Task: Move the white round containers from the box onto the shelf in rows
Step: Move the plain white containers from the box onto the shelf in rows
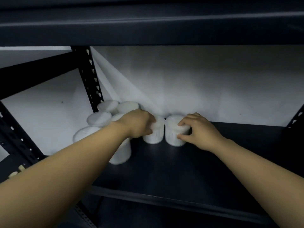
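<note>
Evidently mid-placement, the left hand (138, 123) and right hand (198, 129) each clasp a white container (154, 137) (175, 137) standing side by side near the shelf (164, 170)'s back edge; next, probably, letting go without toppling neighbours.

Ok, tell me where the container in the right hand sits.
Head view, centre: the container stands on the shelf, gripped by the right hand, beside the left hand's container.
</note>
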A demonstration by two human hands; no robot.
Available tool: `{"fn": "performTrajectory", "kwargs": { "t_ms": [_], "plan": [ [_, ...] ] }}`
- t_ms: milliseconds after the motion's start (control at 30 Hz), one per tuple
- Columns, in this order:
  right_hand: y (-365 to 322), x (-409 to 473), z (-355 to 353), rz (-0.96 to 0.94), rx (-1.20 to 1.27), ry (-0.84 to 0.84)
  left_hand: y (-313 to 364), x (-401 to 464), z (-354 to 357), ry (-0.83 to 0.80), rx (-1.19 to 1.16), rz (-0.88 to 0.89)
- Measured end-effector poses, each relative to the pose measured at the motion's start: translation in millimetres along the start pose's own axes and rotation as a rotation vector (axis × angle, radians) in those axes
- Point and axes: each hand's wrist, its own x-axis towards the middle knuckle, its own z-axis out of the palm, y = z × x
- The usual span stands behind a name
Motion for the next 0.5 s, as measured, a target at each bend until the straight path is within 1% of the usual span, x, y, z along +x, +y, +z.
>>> {"fn": "performTrajectory", "kwargs": {
  "t_ms": [200,500],
  "plan": [
    [8,32,11,0.061,0.003,0.018,-20,37,0,0.000,-0.003,-0.031],
    [9,54,26,0.133,-0.016,0.032,-41,55,3,0.042,0.045,-0.050]
  ]
}}
